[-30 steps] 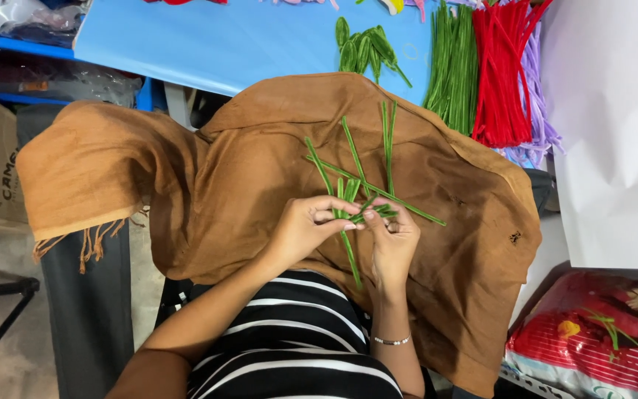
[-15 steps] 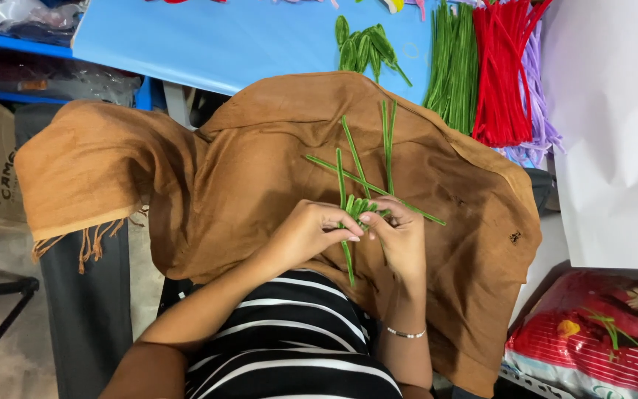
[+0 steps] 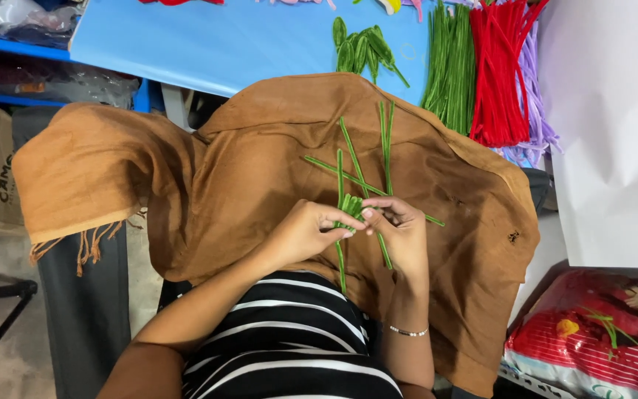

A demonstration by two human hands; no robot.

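1. Head view: I see left hand (image 3: 308, 235) and right hand (image 3: 400, 233) pinching green stems (image 3: 348, 207) between them, over brown cloth (image 3: 245, 170).
2. Red bag (image 3: 592, 347) at right holds green bits.

Black top with white horizontal stripes (image 3: 289, 347); arms bare; thin beaded bracelet (image 3: 407, 332) on right wrist; hands ungloved.

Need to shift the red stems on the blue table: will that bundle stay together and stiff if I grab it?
The red stems are thin, long, loose strands, so probably light and bendy. No tie shows, so a grab may scatter some. They look fuzzy, so slipping is unlikely.
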